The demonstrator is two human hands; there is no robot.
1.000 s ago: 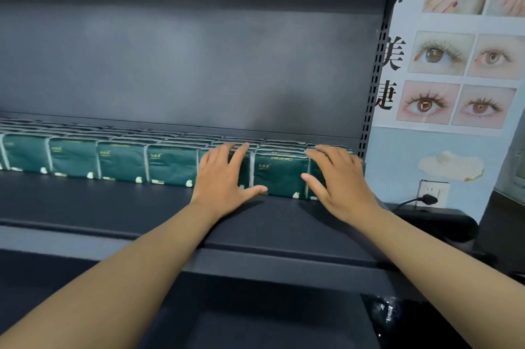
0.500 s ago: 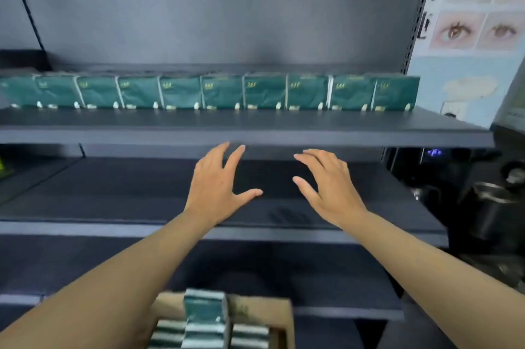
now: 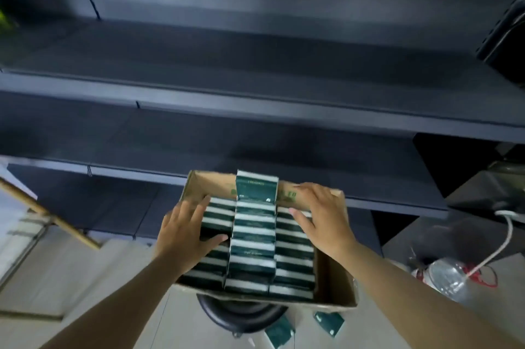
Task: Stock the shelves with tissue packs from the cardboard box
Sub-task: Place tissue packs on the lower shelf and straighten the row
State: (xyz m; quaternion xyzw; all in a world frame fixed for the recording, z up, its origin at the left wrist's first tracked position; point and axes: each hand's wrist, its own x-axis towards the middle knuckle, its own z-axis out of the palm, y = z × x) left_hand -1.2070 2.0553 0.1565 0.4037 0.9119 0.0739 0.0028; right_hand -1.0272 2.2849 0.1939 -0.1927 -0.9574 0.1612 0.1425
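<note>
- My left hand [image 3: 186, 230] and right hand [image 3: 321, 216], fingers spread, reach onto the tissue packs [image 3: 252, 238] without gripping any.
- The cardboard box [image 3: 335, 286] on its stool [image 3: 238, 313] looks nearly full.
- Every shelf [image 3: 255, 104] visible is bare; I judge most stocking remains.

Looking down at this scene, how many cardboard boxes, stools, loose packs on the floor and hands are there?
cardboard box: 1
stool: 1
loose tissue packs on the floor: 2
hands: 2, the left hand and the right hand
total: 6
</note>
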